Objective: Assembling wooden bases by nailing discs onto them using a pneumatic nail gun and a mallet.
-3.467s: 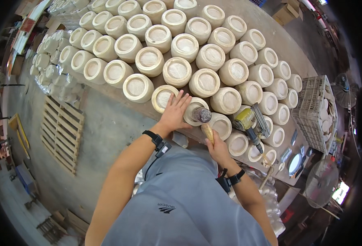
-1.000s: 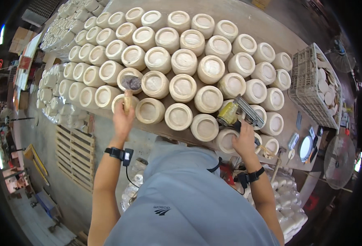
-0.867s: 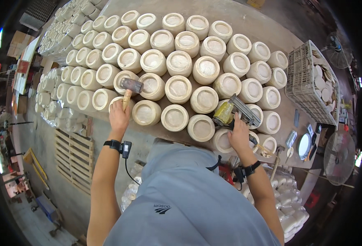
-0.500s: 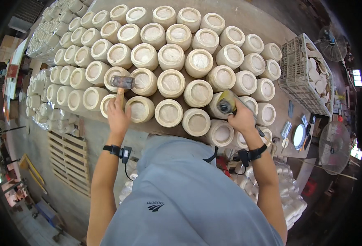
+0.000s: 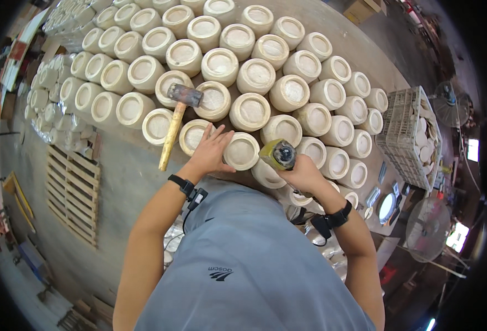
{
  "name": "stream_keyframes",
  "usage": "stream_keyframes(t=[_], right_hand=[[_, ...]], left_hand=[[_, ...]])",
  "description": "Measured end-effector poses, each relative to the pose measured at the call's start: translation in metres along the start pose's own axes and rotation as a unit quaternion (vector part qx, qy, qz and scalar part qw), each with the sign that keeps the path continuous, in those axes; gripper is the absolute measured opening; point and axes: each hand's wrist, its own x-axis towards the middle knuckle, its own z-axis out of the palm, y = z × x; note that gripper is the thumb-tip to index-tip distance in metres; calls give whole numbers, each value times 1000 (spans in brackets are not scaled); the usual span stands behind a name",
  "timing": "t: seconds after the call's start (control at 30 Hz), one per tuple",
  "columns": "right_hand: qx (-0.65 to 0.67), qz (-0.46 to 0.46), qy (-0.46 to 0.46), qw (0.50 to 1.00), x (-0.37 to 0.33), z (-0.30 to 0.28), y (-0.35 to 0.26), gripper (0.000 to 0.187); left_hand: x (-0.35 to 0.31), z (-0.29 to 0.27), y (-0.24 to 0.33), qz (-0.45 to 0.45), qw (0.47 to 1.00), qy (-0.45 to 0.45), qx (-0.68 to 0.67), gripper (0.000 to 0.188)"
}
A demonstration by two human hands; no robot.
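Rows of pale, rounded pots, each with a raised rim around a recessed round top, cover the table. My left hand is open, its fingers spread over the edges of two front pots, with the thumb against the rim of one pot. A mallet with a dark head and wooden handle rests on the pots left of that hand, untouched. In my right hand is a yellow-green power tool with a dark round end, held above the front row. Its working tip is hidden.
On the right stands a plastic crate of flat round discs. Near it lie a round white-topped item and small tools. A fan stands beyond the table's right end. Wooden pallets lie on the floor at left; plastic-wrapped pots are stacked behind.
My left hand has let go of the mallet and moved right onto the front pots. My right hand has brought the power tool left, close to it. The view has shifted.
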Motion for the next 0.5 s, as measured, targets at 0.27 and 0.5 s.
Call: stream_keyframes(t=[0.27, 0.5], right_hand=[[-86, 84, -41, 992, 48, 21, -51, 37], [-108, 63, 12, 992, 54, 39, -60, 35]], left_hand=[[-1, 9, -8, 16, 999, 23, -42, 122], [-5, 11, -8, 20, 997, 31, -64, 119]])
